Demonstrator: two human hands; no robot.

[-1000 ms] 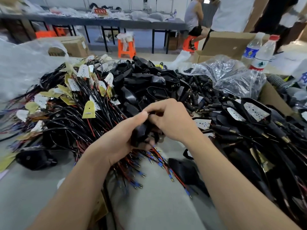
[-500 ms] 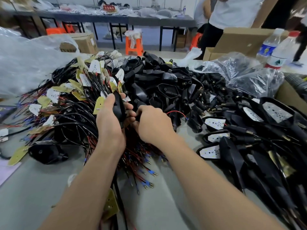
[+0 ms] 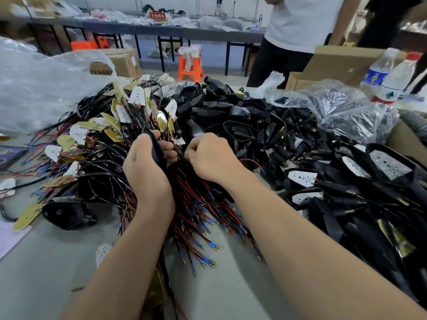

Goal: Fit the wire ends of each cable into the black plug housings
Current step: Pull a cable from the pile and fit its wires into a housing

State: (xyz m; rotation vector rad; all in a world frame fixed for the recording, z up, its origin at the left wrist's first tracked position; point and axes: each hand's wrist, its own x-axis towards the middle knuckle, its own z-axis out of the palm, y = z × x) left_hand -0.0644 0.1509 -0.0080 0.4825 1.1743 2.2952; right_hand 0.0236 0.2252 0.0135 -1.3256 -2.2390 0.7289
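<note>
Your hands have moved up from the near surface (image 3: 57, 273) into the cable heap (image 3: 191, 204). Left hand (image 3: 145, 172) grips a black housing (image 3: 158, 151); right hand (image 3: 212, 155) pinches a red wire (image 3: 250, 160). Insertion looks imminent.

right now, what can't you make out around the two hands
Head view, the only one:
What the right hand pinches, if anything: its own knuckles hide the ends of its fingers.
Whether anything is fitted in the black plastic plug housing: the left hand wraps it.
The red sign's lettering on the far table: blurred, too small.
</note>
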